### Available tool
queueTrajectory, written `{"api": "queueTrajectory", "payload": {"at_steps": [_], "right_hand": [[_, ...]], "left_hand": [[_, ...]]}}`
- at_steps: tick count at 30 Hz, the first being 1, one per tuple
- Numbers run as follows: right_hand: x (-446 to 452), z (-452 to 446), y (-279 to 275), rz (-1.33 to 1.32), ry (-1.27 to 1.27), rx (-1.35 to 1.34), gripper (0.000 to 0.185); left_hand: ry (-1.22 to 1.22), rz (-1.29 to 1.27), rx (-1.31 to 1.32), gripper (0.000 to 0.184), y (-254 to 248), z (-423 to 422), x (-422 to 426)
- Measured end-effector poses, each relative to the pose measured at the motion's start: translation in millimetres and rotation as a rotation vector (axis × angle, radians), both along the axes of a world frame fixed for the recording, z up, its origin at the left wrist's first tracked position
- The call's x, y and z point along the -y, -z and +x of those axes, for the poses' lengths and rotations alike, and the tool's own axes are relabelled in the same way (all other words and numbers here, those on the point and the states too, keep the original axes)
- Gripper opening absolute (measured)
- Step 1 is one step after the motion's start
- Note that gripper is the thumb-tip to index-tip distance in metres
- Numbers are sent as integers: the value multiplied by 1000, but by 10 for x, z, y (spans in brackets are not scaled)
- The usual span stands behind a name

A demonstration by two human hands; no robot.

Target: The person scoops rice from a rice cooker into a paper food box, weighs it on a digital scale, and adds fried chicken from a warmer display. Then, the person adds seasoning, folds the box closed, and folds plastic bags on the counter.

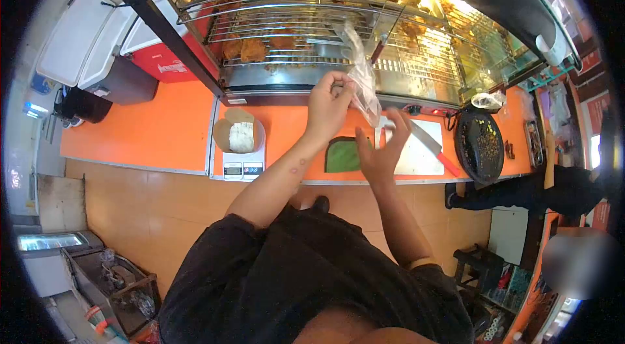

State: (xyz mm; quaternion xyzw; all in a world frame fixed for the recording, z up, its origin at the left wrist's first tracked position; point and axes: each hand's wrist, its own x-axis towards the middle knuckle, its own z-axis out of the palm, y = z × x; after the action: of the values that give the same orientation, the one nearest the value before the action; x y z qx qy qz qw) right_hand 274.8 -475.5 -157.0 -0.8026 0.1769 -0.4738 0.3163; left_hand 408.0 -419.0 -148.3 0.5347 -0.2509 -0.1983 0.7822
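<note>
My left hand (327, 102) pinches a clear plastic bag (364, 83) that hangs in front of the heated display case. Just right of the bag's lower end, my right hand (385, 152) has its fingers apart and holds nothing. Under and beside it lie a green cloth or mat (342, 154) and a white cutting board (411, 156). A knife with a red handle (448, 163) rests across the board. Left of my forearm, a brown paper takeaway box (224, 137) with white rice (241, 137) stands on a digital kitchen scale (243, 170).
The display case (273, 94) runs along the counter's back, with pieces of fried food (252, 50) on its racks. A round black tray (466, 160) with yellow bits sits right of the board. A person in dark clothes (521, 195) is at far right.
</note>
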Motion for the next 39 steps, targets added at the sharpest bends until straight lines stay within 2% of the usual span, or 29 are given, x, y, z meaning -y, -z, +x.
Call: {"api": "queueTrajectory", "payload": {"at_steps": [3,4,5,7,8,9,11,12,14,17,19,21,22,24,25,27,29,30,31,33,34,35,37,38,39], "right_hand": [[49,131,-67,-96,26,-71,53],[-2,161,-146,-139,49,-56,42],[-21,170,-138,-142,51,-65,42],[-58,161,-66,101,-159,-155,31],[-124,166,57,294,-213,-141,17],[-209,181,65,289,-211,-160,17],[-388,202,72,949,-391,35,15],[-467,201,60,1025,-366,18,9],[-683,284,105,1036,-332,47,9],[-937,319,283,1013,-323,81,5],[-1144,381,319,916,-236,99,4],[-1382,452,321,832,-229,29,7],[-1505,468,318,754,-224,-29,9],[-1740,579,308,792,-176,12,11],[-1819,618,295,831,-141,72,12],[-1947,579,279,816,-70,127,17],[-2067,571,175,510,181,50,22],[-2047,559,198,107,190,95,26],[-2078,581,71,106,196,99,26],[-2159,581,-309,-475,-3,69,20],[-2189,549,-451,-412,-167,-132,8],[-2231,547,-457,-412,-152,-137,8],[-2258,627,-466,311,-168,-406,5],[-2200,653,-400,472,-264,-351,14],[-2239,702,-436,457,-265,-347,14]], "left_hand": [[-50,122,77,8,-137,-92,-258],[-37,176,228,10,-160,-119,-371],[-26,227,377,11,-181,-141,-487],[2,257,378,17,-183,-175,-671],[-52,224,482,21,-151,-179,-743],[-106,194,581,24,-117,-194,-829],[-201,153,476,30,-66,-232,-972],[-110,200,400,28,-6,-187,-1058],[114,297,178,20,101,-51,-1252],[114,235,113,16,308,217,-1541],[93,248,162,18,140,359,-1777],[227,447,298,28,32,418,-1959],[234,440,283,28,81,439,-2003],[358,481,387,29,175,517,-2035],[369,472,385,29,190,562,-2067],[227,416,351,27,195,707,-2145],[226,425,453,26,197,885,-2181],[310,469,524,26,130,971,-2203],[395,512,594,26,47,1041,-2234],[495,540,658,26,-190,1098,-2235],[592,569,717,26,-277,1075,-2222],[606,562,721,26,-318,1020,-2217],[429,546,976,19,-396,898,-2254],[426,536,984,19,-405,832,-2321],[289,470,1039,15,-386,733,-2413]]}}
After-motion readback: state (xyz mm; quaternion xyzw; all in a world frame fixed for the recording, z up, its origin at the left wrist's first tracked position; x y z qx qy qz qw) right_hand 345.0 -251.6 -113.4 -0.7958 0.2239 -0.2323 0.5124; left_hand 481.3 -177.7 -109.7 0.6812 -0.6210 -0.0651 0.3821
